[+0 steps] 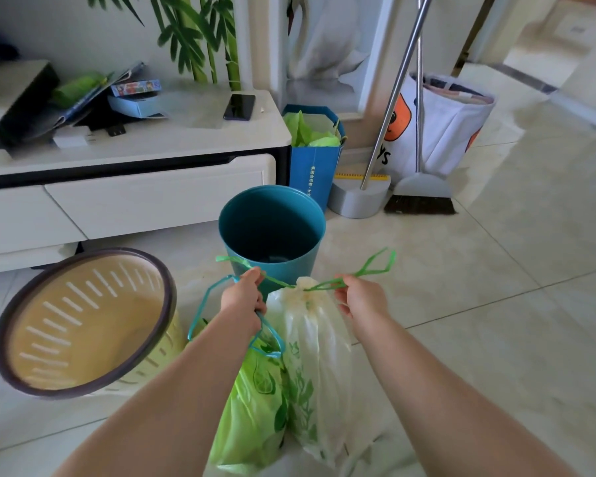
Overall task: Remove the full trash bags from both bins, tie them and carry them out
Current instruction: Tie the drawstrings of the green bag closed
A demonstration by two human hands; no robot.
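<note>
Green drawstring (pixel 367 268) is pulled out to both sides from the gathered neck of a translucent white trash bag (pixel 320 356) printed with green leaves, which stands on the tiled floor (pixel 496 304) directly in front of the person. The left hand (pixel 242 297) pinches one end of the cord between thumb and fingers. The right hand (pixel 360 297) pinches the other end, and a loop of cord sticks out past its fingertips. A blue drawstring loop (pixel 200 306) also runs through the left hand, leading down to a light-green trash bag (pixel 252 407) that sits against the white bag's left side, under the left forearm.

Just beyond the two bags stands a teal bin (pixel 272 228), upright with no liner in it. To its left is a cream slotted bin (pixel 83 321) with a dark rim, also unlined, its mouth turned toward the camera. Behind both runs a low white cabinet (pixel 152 194) holding a dark phone (pixel 239 106) and a pile of boxes and papers. At the cabinet's right end are a blue paper bag (pixel 313 170) stuffed with green wrapping, a grey dustpan (pixel 358 199), a broom (pixel 420 201) and a white tote bag (pixel 451 132).
</note>
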